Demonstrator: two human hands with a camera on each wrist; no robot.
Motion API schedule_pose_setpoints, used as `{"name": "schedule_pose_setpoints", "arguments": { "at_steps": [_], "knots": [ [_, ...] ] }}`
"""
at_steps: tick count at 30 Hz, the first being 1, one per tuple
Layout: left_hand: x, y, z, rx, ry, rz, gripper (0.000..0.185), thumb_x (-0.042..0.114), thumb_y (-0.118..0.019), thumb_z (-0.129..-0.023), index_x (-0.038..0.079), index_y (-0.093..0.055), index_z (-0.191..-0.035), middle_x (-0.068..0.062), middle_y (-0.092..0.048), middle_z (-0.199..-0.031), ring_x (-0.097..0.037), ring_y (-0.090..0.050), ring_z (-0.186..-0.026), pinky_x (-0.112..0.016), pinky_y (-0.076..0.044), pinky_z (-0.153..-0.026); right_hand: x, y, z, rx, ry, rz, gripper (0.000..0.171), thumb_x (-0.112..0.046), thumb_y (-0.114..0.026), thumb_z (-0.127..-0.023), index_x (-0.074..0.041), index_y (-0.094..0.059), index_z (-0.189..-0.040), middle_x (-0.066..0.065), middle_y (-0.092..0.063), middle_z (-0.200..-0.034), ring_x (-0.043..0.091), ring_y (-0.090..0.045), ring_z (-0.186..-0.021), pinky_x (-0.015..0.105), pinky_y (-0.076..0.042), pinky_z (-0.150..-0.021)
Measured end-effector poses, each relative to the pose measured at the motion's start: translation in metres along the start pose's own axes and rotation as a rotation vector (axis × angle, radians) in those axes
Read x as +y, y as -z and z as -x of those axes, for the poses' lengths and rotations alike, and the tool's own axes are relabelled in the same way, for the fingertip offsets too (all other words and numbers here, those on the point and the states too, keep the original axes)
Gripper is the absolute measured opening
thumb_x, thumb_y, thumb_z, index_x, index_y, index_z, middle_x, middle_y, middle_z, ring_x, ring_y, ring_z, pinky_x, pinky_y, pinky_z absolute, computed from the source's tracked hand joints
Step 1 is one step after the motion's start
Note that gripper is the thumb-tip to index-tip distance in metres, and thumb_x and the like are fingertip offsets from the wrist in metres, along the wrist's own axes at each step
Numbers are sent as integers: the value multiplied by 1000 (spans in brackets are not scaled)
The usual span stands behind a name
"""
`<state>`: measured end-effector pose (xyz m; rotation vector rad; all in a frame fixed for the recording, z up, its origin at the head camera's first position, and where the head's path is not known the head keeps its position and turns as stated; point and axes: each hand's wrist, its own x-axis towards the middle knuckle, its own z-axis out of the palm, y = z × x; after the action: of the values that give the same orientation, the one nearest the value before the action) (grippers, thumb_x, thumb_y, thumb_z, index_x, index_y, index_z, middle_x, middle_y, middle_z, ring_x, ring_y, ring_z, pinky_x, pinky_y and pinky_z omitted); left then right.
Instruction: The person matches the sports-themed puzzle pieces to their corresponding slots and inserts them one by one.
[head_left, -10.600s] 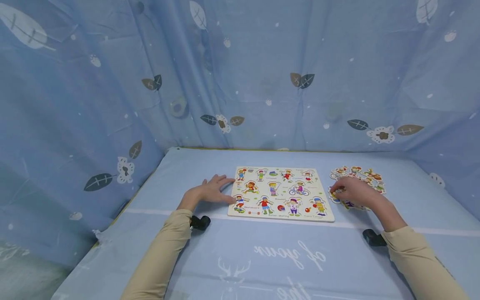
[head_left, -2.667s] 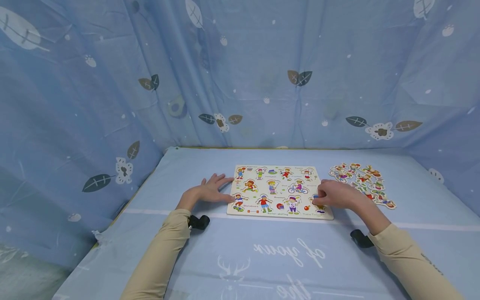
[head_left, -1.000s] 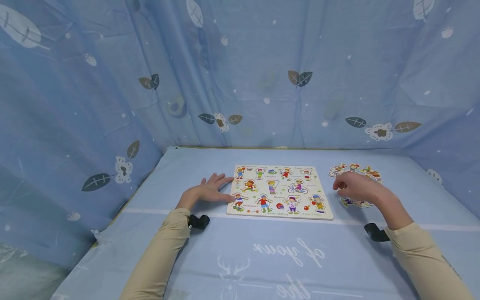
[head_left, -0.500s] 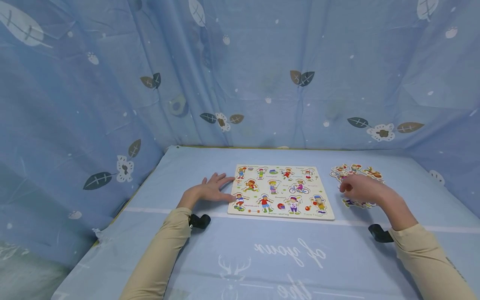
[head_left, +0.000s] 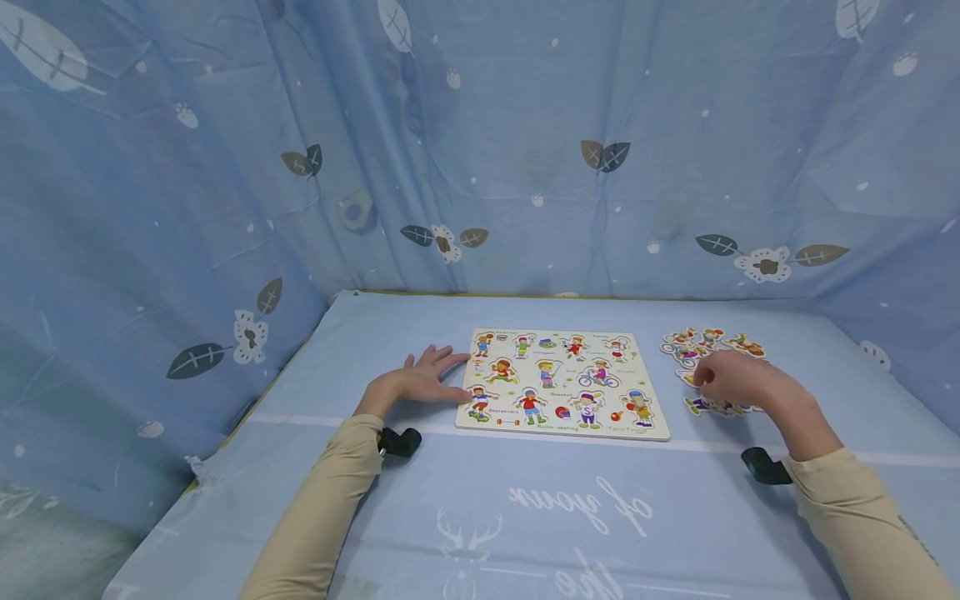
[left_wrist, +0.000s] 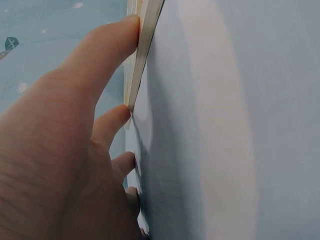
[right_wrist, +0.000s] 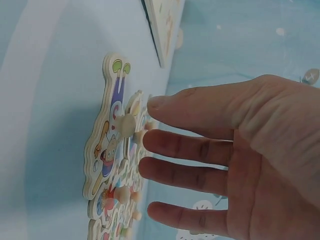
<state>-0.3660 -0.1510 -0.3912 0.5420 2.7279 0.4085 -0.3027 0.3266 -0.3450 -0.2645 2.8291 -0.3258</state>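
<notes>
A flat wooden puzzle board (head_left: 558, 383) printed with children playing sports lies on the cloth. The left hand (head_left: 420, 379) spreads its fingers at the board's left side, with thumb and index fingertips touching its edge (left_wrist: 145, 35) in the left wrist view. Over a pile of puzzle pieces (head_left: 684, 353) to the right of the board hovers the right hand (head_left: 738, 379), covering part of the pile. In the right wrist view its thumb (right_wrist: 195, 107) and fingers reach toward the knobbed pieces and hold nothing visible. Nearest lies a baseball player piece (right_wrist: 105, 157) with a round wooden knob (right_wrist: 126, 125).
A pale blue cloth (head_left: 495, 492) with white lettering covers the table. Behind and to the left hangs a blue patterned curtain (head_left: 525, 108). Each wrist carries a black camera (head_left: 765, 467).
The right hand was over the pile, then at the board's lower right corner, and came back over the pile, drifting slightly right. Some pieces in the pile have shifted. The left hand stays put.
</notes>
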Motion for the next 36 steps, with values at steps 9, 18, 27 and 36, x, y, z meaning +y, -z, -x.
{"name": "schedule_pose_setpoints", "arguments": {
  "at_steps": [9,18,27,36],
  "knots": [
    [-1,0,0,-3,4,-9,89,67,-60,-84,32,-25,-158,-8,-9,-167,-35,5,-153,-63,2,-118,1,0,1,-12,-21,-9,20,-7,-64,-88,3,-68,-105,10,-66,-93,23,-57,-82,46,-53,-76],
    [-2,-1,-2,-7,1,-3,90,66,-61,-84,31,-24,-158,-8,-8,-167,-35,6,-152,-63,3,-118,3,-1,3,-39,-53,19,13,-5,-62,-88,1,-70,-96,9,-64,-87,23,-56,-79,43,-52,-73],
    [-1,1,-1,-11,5,-7,90,67,-60,-84,31,-24,-158,-8,-8,-167,-35,7,-152,-63,3,-118,-1,-4,3,-24,-81,19,13,-2,-62,-87,4,-70,-96,11,-65,-87,24,-57,-77,42,-53,-72],
    [1,0,0,-6,7,-9,90,66,-60,-84,30,-24,-158,-9,-8,-167,-36,7,-152,-64,3,-118,2,-4,4,-38,-63,-3,10,-4,-63,-88,1,-70,-94,9,-63,-85,23,-55,-77,38,-51,-70]
  ]
}}
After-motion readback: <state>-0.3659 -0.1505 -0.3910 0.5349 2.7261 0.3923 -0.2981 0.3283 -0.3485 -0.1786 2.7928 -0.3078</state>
